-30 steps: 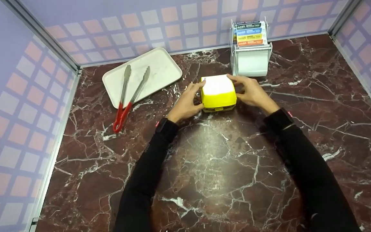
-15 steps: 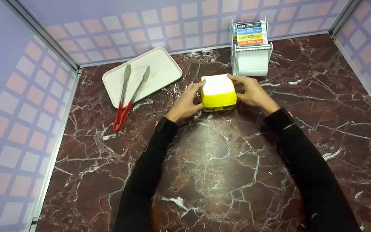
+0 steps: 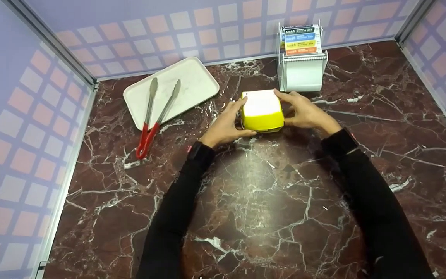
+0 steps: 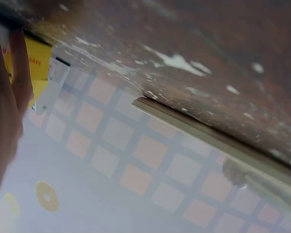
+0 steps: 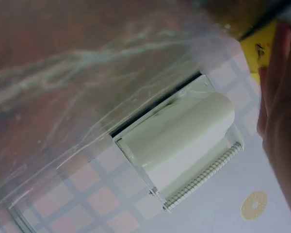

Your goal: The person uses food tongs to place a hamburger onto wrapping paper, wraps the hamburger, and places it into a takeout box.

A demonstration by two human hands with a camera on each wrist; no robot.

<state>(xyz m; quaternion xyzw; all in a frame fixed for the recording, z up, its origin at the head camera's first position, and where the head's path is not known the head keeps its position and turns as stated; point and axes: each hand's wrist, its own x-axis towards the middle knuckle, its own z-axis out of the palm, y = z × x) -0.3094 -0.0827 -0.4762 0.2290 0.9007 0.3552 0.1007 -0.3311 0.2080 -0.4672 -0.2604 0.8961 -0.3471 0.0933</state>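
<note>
A yellow burger box (image 3: 263, 121) with a bright white top stands on the marbled table at centre back in the head view. My left hand (image 3: 223, 126) grips its left side, fingers along the upper edge and thumb across the lower front. On the opposite side my right hand (image 3: 304, 111) holds the box between fingertips near the top corner and a thumb lower down. Part of the yellow wall shows beside the left fingers (image 4: 20, 68) in the left wrist view. Its inside is hidden.
Behind the box to the right stands a label dispenser (image 3: 304, 73) with a white roll and coloured strips. Red-handled tongs (image 3: 147, 137) lie partly on a white tray (image 3: 198, 83) at back left. Patterned walls (image 3: 192, 23) enclose the table's back and sides.
The left thumb has slid right along the box's lower front. The dark gap and tab visible there earlier no longer show. The right hand and wrist have shifted slightly right.
</note>
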